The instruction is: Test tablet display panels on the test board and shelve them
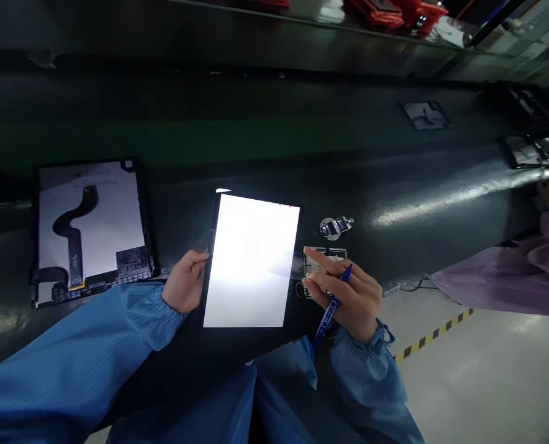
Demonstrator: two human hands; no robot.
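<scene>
left hand (186, 283) curls around the edge of a thin black-framed tablet with a glowing white screen (251, 259), which sits on a dark glossy workbench (395, 191). it looks light and stiff but fragile, its glass slippery, so its edges suit holding. right hand (343, 296) clasps a blue marker pen (330, 312), fingertips (308, 253) touching a small silver-and-black circuit part (335, 254).

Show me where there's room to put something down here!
The dark bench has room between the white-backed tablet housing and the lit tablet, and right of the metal clip. It's crowded by the right hand, with its blue pen and small circuit board.
</scene>
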